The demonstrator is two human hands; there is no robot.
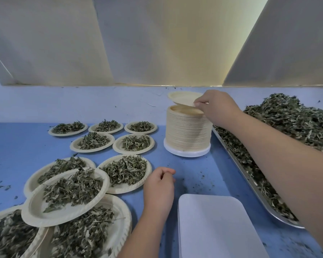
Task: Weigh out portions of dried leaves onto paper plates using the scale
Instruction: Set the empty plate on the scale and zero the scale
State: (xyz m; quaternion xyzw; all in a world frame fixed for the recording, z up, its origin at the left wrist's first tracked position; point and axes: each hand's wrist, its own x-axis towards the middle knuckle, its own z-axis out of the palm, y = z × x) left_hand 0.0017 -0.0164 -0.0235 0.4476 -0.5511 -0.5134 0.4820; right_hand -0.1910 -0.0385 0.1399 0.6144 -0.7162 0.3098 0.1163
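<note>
Seen from one head-worn wide-angle lens, close above the blue desk (194,174), facing forward and down. Farthest in, the right grip (216,107) on a cream round paper plate (183,98); nearer than that grip, white flat scale platform (218,226) at bottom edge.

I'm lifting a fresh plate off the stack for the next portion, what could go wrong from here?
The right hand pinches the top paper plate by its edge; a second plate from the stack might cling, skewing the weight. The filled plate perched on others near the left hand could tip if bumped. The right forearm over the tray may drag dried leaves out.
</note>
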